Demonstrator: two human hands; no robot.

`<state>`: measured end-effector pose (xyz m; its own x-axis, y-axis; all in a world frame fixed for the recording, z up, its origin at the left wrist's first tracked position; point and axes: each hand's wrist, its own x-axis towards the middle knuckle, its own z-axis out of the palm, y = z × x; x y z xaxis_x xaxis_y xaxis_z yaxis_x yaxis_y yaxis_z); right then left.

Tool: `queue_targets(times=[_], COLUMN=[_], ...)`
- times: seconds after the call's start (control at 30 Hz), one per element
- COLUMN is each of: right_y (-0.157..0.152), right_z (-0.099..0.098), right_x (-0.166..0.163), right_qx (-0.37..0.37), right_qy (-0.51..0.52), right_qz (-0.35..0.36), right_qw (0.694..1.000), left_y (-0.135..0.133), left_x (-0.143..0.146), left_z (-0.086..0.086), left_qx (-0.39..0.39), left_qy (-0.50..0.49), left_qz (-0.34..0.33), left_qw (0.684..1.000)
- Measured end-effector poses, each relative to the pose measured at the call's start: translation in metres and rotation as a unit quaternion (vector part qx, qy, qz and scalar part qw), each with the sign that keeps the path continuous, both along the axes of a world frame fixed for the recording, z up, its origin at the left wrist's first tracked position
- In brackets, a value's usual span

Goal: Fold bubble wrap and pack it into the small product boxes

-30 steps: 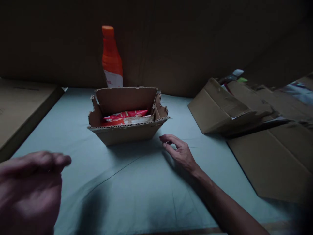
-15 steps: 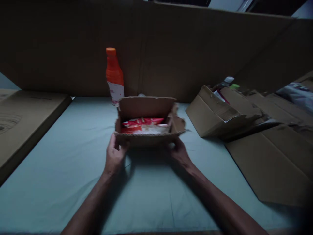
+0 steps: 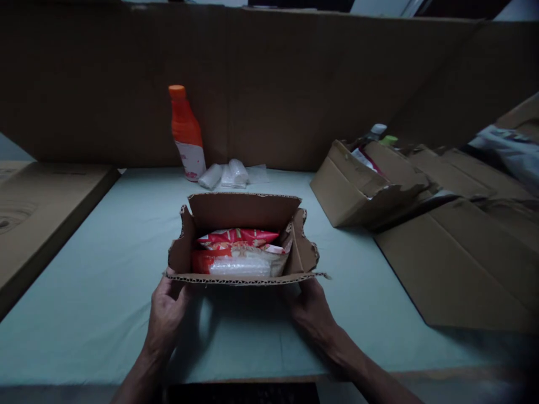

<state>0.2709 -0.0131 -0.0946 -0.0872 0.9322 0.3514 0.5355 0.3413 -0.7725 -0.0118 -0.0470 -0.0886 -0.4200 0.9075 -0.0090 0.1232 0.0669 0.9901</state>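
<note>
Between my two hands is an open cardboard box [image 3: 244, 209] with ragged cut edges. My left hand [image 3: 166, 311] grips its near left corner, and my right hand [image 3: 314, 314] grips the near right corner; some fingers are hidden beneath the box. Inside lie red and white snack packets [image 3: 238, 237] and a roll of clear bubble wrap [image 3: 240, 266] along the near wall. Behind the box, an orange bottle [image 3: 187, 134] with a white label stands tilted slightly against the back panel. Beside its base lie rolled pieces of bubble wrap [image 3: 229, 174].
A tall cardboard panel [image 3: 269, 84] closes off the back of the pale green cloth [image 3: 101, 292]. A flat carton [image 3: 50, 207] lies at the left. On the right are a cardboard box holding bottles [image 3: 349, 185] and a larger carton [image 3: 458, 264].
The cardboard box has come toward me in both hands, its contents showing more. The bubble wrap pieces behind it, mostly hidden before, are now in sight.
</note>
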Motion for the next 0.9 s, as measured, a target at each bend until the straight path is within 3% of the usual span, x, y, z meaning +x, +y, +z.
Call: queue_targets(times=[0.1, 0.2, 0.33, 0.43, 0.53, 0.6, 0.77, 0.9], right_y=[-0.028, -0.046, -0.071, -0.100, -0.131, -0.148, -0.162, -0.151], right_z=[-0.001, 0.002, 0.000, -0.011, -0.029, -0.046, -0.082, -0.081], right_x=[0.019, 0.042, 0.091, 0.128, 0.147, 0.149, 0.143, 0.147], right_qx=[-0.016, -0.027, -0.033, -0.035, -0.019, -0.007, 0.014, 0.008], right_qy=[0.001, 0.008, -0.023, -0.059, -0.066, -0.073, -0.088, -0.065], right_qz=[-0.033, -0.088, -0.202, -0.319, -0.397, -0.413, -0.415, -0.404], right_qw=[0.999, 0.996, 0.979, 0.945, 0.915, 0.908, 0.905, 0.913], left_y=[-0.003, 0.010, 0.043, 0.067, 0.089, 0.100, 0.100, 0.088], left_x=[0.010, 0.034, 0.104, 0.166, 0.217, 0.245, 0.290, 0.309], left_z=[-0.017, -0.025, -0.012, 0.002, 0.005, -0.001, -0.025, -0.035], left_qx=[-0.032, -0.048, -0.001, 0.029, 0.027, 0.009, -0.012, 0.003], left_qy=[-0.015, -0.025, -0.081, -0.132, -0.172, -0.189, -0.176, -0.179], left_qz=[-0.048, -0.114, -0.232, -0.347, -0.436, -0.429, -0.309, -0.339], left_qw=[0.998, 0.992, 0.969, 0.928, 0.883, 0.883, 0.935, 0.924])
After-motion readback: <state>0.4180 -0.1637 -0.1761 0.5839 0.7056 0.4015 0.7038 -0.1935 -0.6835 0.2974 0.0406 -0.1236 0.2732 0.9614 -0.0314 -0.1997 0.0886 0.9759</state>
